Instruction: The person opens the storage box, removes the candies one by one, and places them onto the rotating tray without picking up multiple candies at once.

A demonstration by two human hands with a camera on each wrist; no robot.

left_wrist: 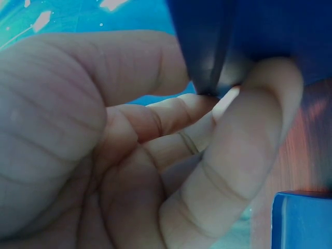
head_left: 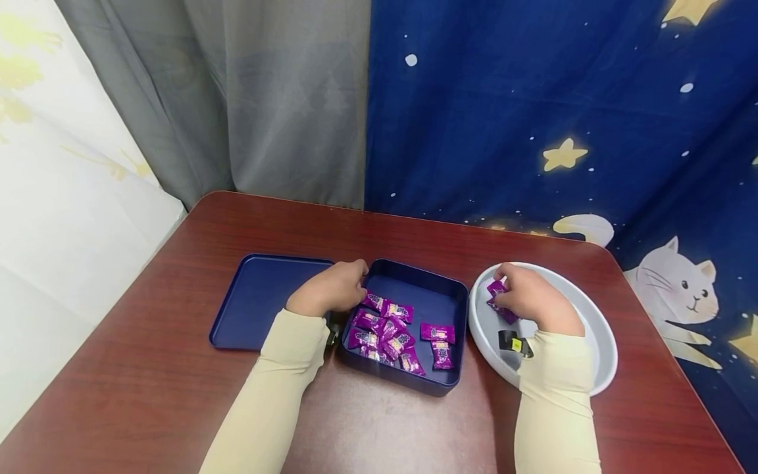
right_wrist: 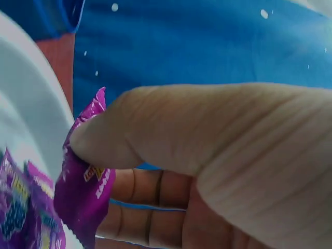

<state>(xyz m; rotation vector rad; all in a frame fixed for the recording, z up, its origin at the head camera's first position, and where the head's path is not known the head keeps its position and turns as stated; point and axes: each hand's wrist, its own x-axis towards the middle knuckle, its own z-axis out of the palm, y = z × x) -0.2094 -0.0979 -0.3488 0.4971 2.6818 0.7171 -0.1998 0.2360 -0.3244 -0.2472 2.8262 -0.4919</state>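
Observation:
A dark blue square box stands at the middle of the table, with several purple wrapped candies inside, most of them heaped on the left. My left hand grips the box's left wall near the far corner, thumb and fingers on the wall in the left wrist view. Over the round white tray, my right hand pinches one purple wrapped candy between thumb and fingers. More candies lie in the tray below it, partly hidden by the hand in the head view.
A flat blue lid or tray lies left of the box, its right part hidden by my left arm. The reddish-brown table ends at a grey curtain and a blue starry curtain. The white tray stands close to the box's right side.

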